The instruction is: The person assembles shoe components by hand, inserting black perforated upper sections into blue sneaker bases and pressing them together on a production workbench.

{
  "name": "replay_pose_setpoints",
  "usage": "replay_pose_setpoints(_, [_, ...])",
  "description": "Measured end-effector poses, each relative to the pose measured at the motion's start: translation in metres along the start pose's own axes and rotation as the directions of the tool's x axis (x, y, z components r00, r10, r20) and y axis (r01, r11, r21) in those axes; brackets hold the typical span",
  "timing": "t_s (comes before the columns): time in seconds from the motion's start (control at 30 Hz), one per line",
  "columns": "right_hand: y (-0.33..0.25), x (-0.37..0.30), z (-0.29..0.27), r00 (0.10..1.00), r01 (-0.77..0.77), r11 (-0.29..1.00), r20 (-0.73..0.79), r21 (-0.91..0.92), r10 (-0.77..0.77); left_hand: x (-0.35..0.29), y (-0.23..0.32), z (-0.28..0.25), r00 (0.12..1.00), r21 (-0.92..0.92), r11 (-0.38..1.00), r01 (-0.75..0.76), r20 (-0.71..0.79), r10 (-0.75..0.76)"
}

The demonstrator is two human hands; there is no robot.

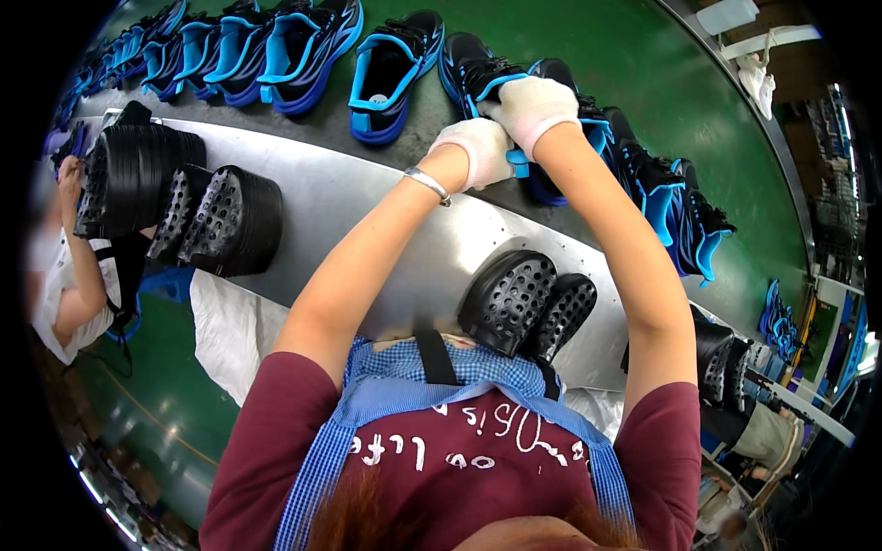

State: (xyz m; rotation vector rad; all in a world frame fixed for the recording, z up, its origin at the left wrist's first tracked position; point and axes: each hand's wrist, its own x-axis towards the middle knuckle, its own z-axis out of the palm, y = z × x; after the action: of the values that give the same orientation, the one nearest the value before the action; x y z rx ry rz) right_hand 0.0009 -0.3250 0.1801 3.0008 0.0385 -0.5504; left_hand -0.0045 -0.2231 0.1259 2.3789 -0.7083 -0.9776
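My left hand [478,151], in a white knit glove, is closed at the heel end of a black-and-blue sneaker [470,69]. Over the collar and tongue of that same shoe, my right hand [533,112], also gloved, bends its fingers inward. The gloves hide the fingertips and much of the shoe's opening. A light-blue heel tab [518,164] pokes out beside my left hand. Just left stands another sneaker [390,78] with a wide blue-lined opening. More sneakers [643,174] stand to the right of my right forearm.
A row of sneakers [294,55] runs along the green work surface [643,64] at the far left. On the metal ledge [386,230] lie black perforated shoe-shaped blocks [519,303], with more blocks [230,220] stacked at left. A co-worker's arm [78,248] is at the left edge.
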Motion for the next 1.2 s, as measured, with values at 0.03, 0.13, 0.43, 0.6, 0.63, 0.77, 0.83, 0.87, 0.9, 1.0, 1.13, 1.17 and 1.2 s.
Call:
replay_pose_setpoints(0.03, [-0.003, -0.003, -0.004, 1.0, -0.014, 1.0, 0.015, 0.007, 0.014, 0.004, -0.007, 0.005, 0.993, 0.062, 0.994, -0.09, -0.066, 0.094])
replay_pose_setpoints(0.13, [0.006, 0.003, 0.006, 1.0, 0.001, 0.999, -0.029, 0.05, 0.001, 0.004, -0.002, 0.001, 0.995, 0.119, 0.991, -0.068, -0.058, 0.075])
replay_pose_setpoints(0.43, [-0.011, 0.036, 0.011, 0.973, 0.088, 0.994, -0.218, 0.06, -0.072, -0.012, -0.023, -0.022, 0.979, 0.039, 0.995, -0.09, -0.178, 0.096])
replay_pose_setpoints(0.6, [-0.03, 0.02, 0.012, 0.938, 0.265, 0.947, -0.275, 0.182, -0.21, -0.005, -0.054, -0.013, 0.982, 0.116, 0.993, -0.012, -0.187, 0.034])
replay_pose_setpoints(0.63, [-0.034, 0.009, 0.011, 0.906, 0.322, 0.914, -0.359, 0.246, -0.223, -0.004, -0.063, -0.018, 0.985, 0.129, 0.991, -0.028, -0.167, 0.05])
replay_pose_setpoints(0.77, [-0.024, -0.064, 0.013, 0.817, 0.474, 0.78, -0.534, 0.409, -0.217, -0.037, -0.077, -0.052, 0.967, 0.324, 0.944, 0.066, -0.253, 0.019])
replay_pose_setpoints(0.83, [-0.035, -0.116, 0.01, 0.888, 0.42, 0.79, -0.382, 0.447, -0.255, -0.049, -0.097, -0.061, 0.949, 0.275, 0.945, 0.178, -0.303, -0.091])
replay_pose_setpoints(0.87, [-0.038, -0.139, 0.015, 0.892, 0.423, 0.791, -0.354, 0.441, -0.28, -0.048, -0.115, -0.05, 0.864, 0.284, 0.933, 0.221, -0.502, -0.052])
replay_pose_setpoints(0.9, [-0.041, -0.16, 0.023, 0.896, 0.425, 0.794, -0.326, 0.434, -0.301, -0.05, -0.128, -0.042, 0.738, 0.288, 0.921, 0.264, -0.675, -0.001])
replay_pose_setpoints(1.0, [-0.042, -0.212, 0.045, 0.879, 0.443, 0.869, -0.296, 0.221, -0.373, -0.083, -0.109, -0.04, 0.635, 0.343, 0.912, 0.225, -0.761, 0.13])
replay_pose_setpoints(1.13, [-0.042, -0.227, 0.081, 0.841, 0.449, 0.883, -0.397, 0.135, -0.367, -0.118, -0.077, -0.019, 0.559, 0.318, 0.944, 0.09, -0.8, 0.217])
replay_pose_setpoints(1.17, [-0.046, -0.229, 0.084, 0.842, 0.418, 0.901, -0.422, 0.119, -0.335, -0.127, -0.072, -0.011, 0.561, 0.285, 0.956, 0.068, -0.803, 0.2])
replay_pose_setpoints(1.2, [-0.048, -0.231, 0.085, 0.867, 0.386, 0.91, -0.397, 0.15, -0.302, -0.129, -0.067, -0.001, 0.573, 0.283, 0.959, 0.029, -0.791, 0.216])
